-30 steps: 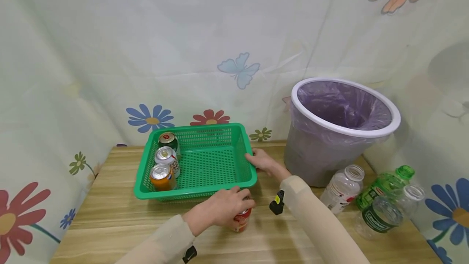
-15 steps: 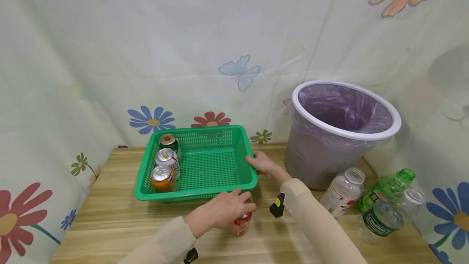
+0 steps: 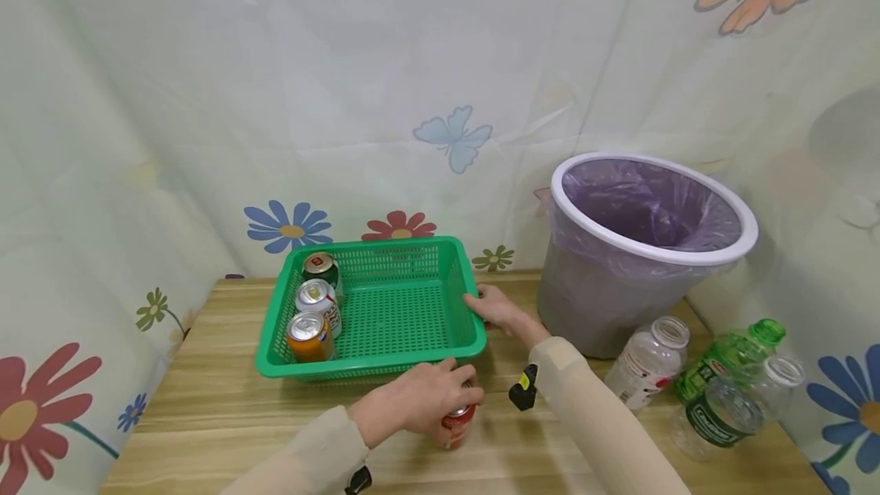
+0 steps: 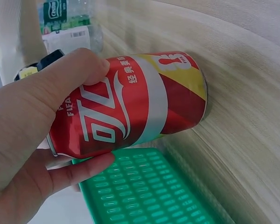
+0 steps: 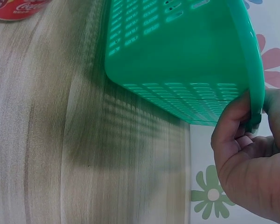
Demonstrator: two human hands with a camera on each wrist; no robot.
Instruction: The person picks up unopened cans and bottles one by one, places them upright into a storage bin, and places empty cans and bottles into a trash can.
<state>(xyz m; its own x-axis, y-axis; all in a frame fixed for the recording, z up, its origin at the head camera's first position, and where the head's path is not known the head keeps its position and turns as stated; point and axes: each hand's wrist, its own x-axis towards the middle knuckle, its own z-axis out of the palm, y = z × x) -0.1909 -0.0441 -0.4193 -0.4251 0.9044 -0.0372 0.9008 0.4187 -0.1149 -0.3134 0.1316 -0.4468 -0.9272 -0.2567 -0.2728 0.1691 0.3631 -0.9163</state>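
Observation:
In the head view my left hand [image 3: 429, 399] grips a red Coca-Cola can [image 4: 140, 98] from above, in front of the green basket. Thumb and fingers wrap the can's top end in the left wrist view, and its base is at the wooden table. My right hand [image 3: 502, 308] holds the right rim of the green plastic basket [image 3: 385, 361], its fingers curled round the edge in the right wrist view. Along the basket's left side stand three cans: a dark green one [image 3: 330, 273], a white one [image 3: 331, 315] and an orange one [image 3: 312, 346].
A grey bin [image 3: 584, 304] with a purple liner stands at the back right. In front of it are a clear bottle [image 3: 639, 369], a green bottle [image 3: 729, 354] and a clear bottle with a dark green label [image 3: 715, 422]. A flowered cloth [image 3: 344, 98] hangs behind the table [image 3: 199, 403].
Both hands keep their holds on the can and the basket rim. The whole head view has shifted slightly; the can, basket and bottles keep their places relative to one another.

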